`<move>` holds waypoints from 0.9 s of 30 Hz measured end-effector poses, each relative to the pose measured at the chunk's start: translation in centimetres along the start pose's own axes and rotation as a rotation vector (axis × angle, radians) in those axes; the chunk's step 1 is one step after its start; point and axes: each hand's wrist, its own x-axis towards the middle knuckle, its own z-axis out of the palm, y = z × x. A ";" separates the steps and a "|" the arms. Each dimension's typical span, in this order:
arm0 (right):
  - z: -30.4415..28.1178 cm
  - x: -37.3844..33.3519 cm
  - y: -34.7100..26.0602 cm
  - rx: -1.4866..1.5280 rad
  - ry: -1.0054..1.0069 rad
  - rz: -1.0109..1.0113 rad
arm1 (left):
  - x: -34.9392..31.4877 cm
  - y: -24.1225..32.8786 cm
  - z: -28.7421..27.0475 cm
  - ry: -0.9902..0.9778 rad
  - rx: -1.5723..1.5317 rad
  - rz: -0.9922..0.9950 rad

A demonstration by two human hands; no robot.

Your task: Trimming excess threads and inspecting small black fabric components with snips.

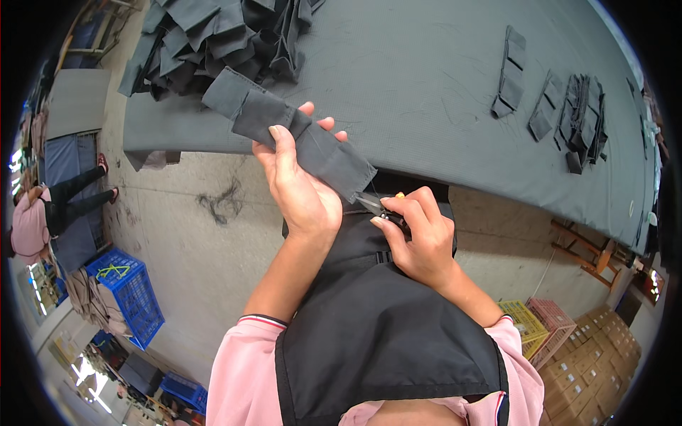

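My left hand [302, 184] is closed on a dark grey strip of stitched fabric [312, 145], with the thumb on top and the other fingers under its far side. The strip runs slantwise, and its lower right corner points toward my right hand [424, 238]. That hand grips small thread snips [372, 204], whose blades touch or nearly touch the corner, where a loose thread shows. Most of the snips' handle is hidden by the fingers. Beyond my left hand, a heap of similar grey fabric pieces [206, 39] lies on the cloth-covered table [398, 78].
Several folded strips [584, 117] lie at the table's right, with loose threads about. Cut threads [222, 202] litter the floor. A blue crate [131, 295] and another person [42, 220] are at left. Yellow [524, 326] and pink crates [550, 330] stand near cardboard boxes [593, 362] at lower right.
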 end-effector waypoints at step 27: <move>-1.6 2.5 2.1 0.486 0.006 0.264 | 0.5 -0.4 -0.1 -0.216 -0.044 -0.186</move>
